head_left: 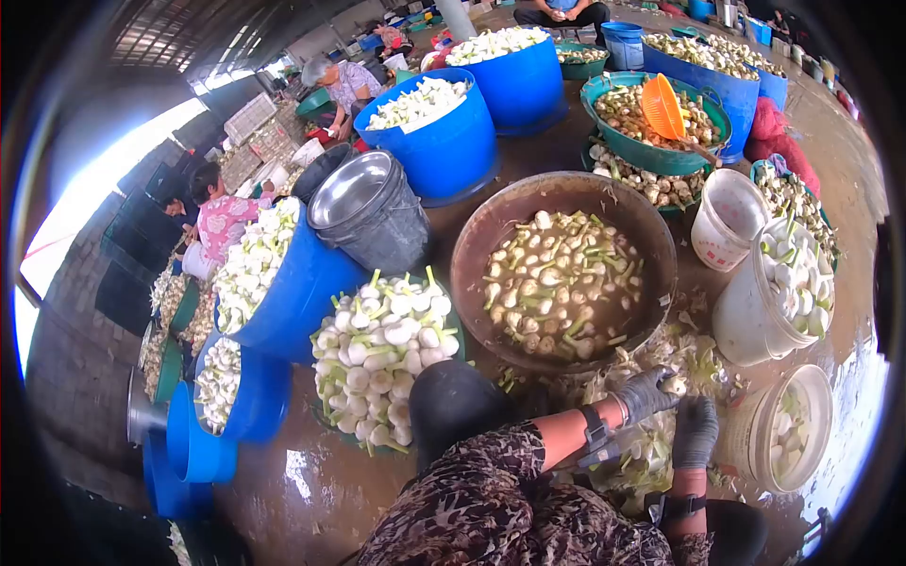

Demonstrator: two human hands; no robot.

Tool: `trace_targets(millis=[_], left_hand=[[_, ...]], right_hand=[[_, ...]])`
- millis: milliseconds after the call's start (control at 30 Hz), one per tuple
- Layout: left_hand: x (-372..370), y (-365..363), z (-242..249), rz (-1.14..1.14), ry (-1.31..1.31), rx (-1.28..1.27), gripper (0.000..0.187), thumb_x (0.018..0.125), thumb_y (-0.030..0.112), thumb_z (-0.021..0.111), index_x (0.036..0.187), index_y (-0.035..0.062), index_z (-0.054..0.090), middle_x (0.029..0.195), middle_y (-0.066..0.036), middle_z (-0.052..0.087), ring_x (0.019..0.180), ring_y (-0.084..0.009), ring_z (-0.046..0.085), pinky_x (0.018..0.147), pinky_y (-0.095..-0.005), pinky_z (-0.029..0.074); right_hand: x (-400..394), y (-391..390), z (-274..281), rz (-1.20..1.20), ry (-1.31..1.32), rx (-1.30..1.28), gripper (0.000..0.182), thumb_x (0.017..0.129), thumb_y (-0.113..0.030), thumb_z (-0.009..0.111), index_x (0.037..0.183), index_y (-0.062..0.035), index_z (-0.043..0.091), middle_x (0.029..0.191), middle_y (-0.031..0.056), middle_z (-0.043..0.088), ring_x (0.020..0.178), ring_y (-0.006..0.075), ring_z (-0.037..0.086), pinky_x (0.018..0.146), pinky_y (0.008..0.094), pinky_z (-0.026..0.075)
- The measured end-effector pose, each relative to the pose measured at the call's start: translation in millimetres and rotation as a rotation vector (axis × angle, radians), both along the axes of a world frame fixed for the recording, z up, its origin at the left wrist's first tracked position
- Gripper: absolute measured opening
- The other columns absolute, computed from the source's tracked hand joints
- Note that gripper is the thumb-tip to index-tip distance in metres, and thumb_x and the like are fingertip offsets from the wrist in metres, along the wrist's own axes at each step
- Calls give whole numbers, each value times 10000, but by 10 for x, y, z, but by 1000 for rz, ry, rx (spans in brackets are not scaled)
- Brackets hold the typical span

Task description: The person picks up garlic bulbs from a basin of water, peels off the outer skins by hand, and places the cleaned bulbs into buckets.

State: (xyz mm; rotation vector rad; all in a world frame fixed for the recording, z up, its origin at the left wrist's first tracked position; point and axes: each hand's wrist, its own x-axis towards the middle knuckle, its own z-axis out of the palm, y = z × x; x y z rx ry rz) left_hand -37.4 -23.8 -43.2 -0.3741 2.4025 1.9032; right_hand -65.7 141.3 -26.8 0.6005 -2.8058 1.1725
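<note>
My left hand (646, 396), in a grey glove, is closed on a garlic bulb (674, 386) low on the right. Just beside it, my gloved right hand (696, 432) has its fingers curled close to the bulb; what they hold, if anything, is hidden. Under and around both hands lie garlic peelings and leaf scraps (651, 448). Ahead of them stands a wide brown basin (467, 283), where garlic bulbs (557, 283) float in murky water. To the left rises a heap of peeled white garlic (377, 349) with green stem stubs.
White buckets holding garlic, one upright (741, 321) and one tilted (755, 439), stand at right. Blue tubs of garlic (429, 156) and dark buckets (377, 222) are beyond. An orange scoop (663, 108) rests in a green basin (651, 156). Other people (226, 212) sit farther back.
</note>
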Motion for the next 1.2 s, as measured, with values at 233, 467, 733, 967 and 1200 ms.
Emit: trace_targets(millis=[233,467,733,967,1200], left_hand=[[189,173,240,27,44,-158,598,779,277,763,1262,41,502,1089,-153,650,1001,-268,622,904,-363,480],[553,385,501,-52,116,319,432,897,173,643,1271,11,498,1121,-91,618,1038,-165,596,869,-291,522],[545,339,465,62,122,269,399,909,48,609,1285,8,483,1174,-86,586,1027,-155,579,902,-289,502],[520,501,514,14,157,-37,432,837,81,713,1210,-15,517,1051,-100,653,932,-144,611,877,-291,485],[626,431,657,-180,133,160,446,913,119,623,1318,5,475,1204,-103,587,1087,-169,565,934,-312,481]], right_hand=[[153,21,125,-84,171,98,203,868,-163,647,763,-39,525,681,158,540,633,352,536,608,420,454],[409,397,347,-98,-417,-662,208,918,-192,623,931,15,598,764,19,608,671,114,539,644,279,475],[405,304,523,-26,211,-162,154,827,-163,699,856,-32,623,767,156,634,696,344,618,624,391,507],[442,369,550,-63,326,29,146,836,-201,638,775,-80,584,713,149,607,679,366,604,597,444,486],[335,467,429,-118,-4,-116,154,827,-199,627,836,-47,602,758,180,633,714,366,625,656,417,504]])
